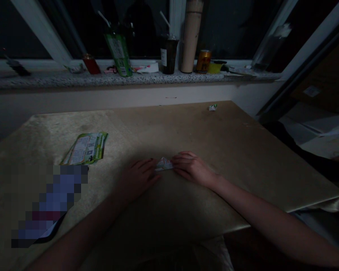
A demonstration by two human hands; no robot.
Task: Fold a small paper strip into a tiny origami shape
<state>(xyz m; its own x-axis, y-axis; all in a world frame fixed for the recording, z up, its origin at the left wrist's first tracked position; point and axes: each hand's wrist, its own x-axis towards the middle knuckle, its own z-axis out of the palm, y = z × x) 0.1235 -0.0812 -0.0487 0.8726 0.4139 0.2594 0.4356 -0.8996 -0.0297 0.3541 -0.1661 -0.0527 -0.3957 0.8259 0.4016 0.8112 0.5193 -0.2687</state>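
A small folded piece of printed paper (164, 164), white with coloured marks and a peaked top, lies on the table between my two hands. My left hand (141, 174) has its fingers together on the paper's left end. From the other side, my right hand (192, 168) grips the right end, its fingers bent over it and hiding that part. Both hands rest low against the tabletop.
Green printed packets (87, 148) lie at the left, above a phone (49, 210) with a blurred screen. A crumpled wrapper (213, 107) sits near the table's back edge. Cups, a can (203, 61) and a tall cylinder (191, 37) stand on the stone windowsill (147, 79).
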